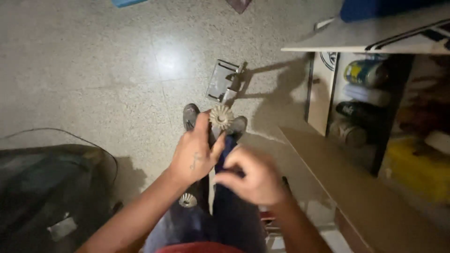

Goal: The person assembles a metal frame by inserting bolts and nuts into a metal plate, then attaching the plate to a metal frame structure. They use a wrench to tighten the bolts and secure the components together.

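My left hand (193, 154) holds a small toothed metal bevel gear (221, 117) up by its shaft, pinched between thumb and fingers. My right hand (251, 175) grips a dark blue cloth (228, 145) and presses it against the part just below the gear. Both hands are close together over my legs and shoes (190, 115). A second small cone-shaped metal gear (188, 200) shows below my left wrist; what it rests on is hidden.
A speckled stone floor (93, 70) spreads ahead, with a flat metal bracket (223, 82) lying on it. To the right stands an open cabinet (375, 103) with cans and bottles on its shelves and a yellow box (419, 171). A dark bag (42, 187) sits at the left.
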